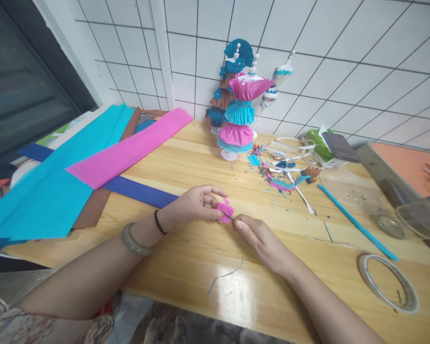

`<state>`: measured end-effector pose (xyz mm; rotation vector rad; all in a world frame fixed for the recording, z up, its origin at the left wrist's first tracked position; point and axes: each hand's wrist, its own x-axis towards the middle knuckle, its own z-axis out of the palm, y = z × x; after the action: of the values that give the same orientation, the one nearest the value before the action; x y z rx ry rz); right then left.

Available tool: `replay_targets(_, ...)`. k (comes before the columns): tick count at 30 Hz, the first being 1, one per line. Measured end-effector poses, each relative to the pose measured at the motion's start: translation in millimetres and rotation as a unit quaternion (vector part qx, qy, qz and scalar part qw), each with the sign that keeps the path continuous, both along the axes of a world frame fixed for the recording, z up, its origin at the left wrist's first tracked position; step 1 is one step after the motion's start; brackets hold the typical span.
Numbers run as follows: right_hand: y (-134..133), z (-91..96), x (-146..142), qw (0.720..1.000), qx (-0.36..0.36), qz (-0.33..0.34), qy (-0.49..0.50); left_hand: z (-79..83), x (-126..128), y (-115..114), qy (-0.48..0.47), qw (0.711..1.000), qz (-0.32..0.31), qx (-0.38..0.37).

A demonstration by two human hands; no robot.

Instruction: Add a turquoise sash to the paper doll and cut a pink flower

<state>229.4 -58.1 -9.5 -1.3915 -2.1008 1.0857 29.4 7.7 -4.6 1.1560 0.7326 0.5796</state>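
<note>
My left hand (195,204) pinches a small piece of pink crepe paper (225,209) between thumb and fingers, just above the table. My right hand (257,237) is closed at the paper's lower right edge, its thumb and forefinger on a thin dark strand-like thing (231,218) that touches the paper. Most of that strand is hidden, so its exact kind does not show. On the table below the hands lies a loose thin dark strand (225,275).
Folded crepe paper in turquoise (57,177), pink (136,145) and blue (143,192) covers the left side. Miniature dress forms (239,114) in paper ruffles stand by the tiled wall. Rightward are paper scraps (286,181), a phone (340,145), a turquoise strip (358,223) and a tape roll (412,298).
</note>
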Motion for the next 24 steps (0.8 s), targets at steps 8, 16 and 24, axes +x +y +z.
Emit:
replay_targets(8, -0.5, 1.2, -1.3, 1.000, -0.002, -0.006, -0.001, -2.2, 1.1, 0.2, -0.006, 1.000, 0.001, 0.003)
replay_targets(16, -0.3, -0.4, -2.4, 1.000, -0.013, -0.023, 0.006, -5.8, 4.4, -3.2, -0.006, 1.000, 0.007, 0.010)
replay_targets(24, 0.0, 1.5, -4.1, 0.999, -0.017, -0.027, 0.010, -10.2, 3.9, -2.5, -0.002, 0.999, -0.007, 0.036)
